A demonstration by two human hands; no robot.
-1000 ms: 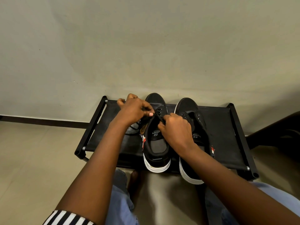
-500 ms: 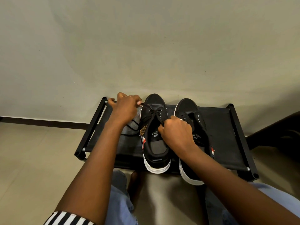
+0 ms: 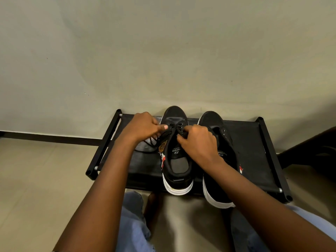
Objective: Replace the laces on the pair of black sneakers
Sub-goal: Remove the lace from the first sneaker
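— Step? Lacing the left sneaker (image 3: 177, 155) on the rack (image 3: 254, 151); left hand (image 3: 143, 125) pinching the lace (image 3: 154, 140), right hand (image 3: 198, 140) curled on the eyelets
— Next? Probably threading the following eyelet, evenly snug

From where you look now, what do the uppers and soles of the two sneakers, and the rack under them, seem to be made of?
Left sneaker and right sneaker: uppers look like matte black canvas or similar fabric, no gloss; soles look like white rubber, smooth and slightly shiny at the heels. Rack: probably black tubes, metal or plastic, with silver pins at the corners, carrying a dark sheet that sags slightly, likely fabric.
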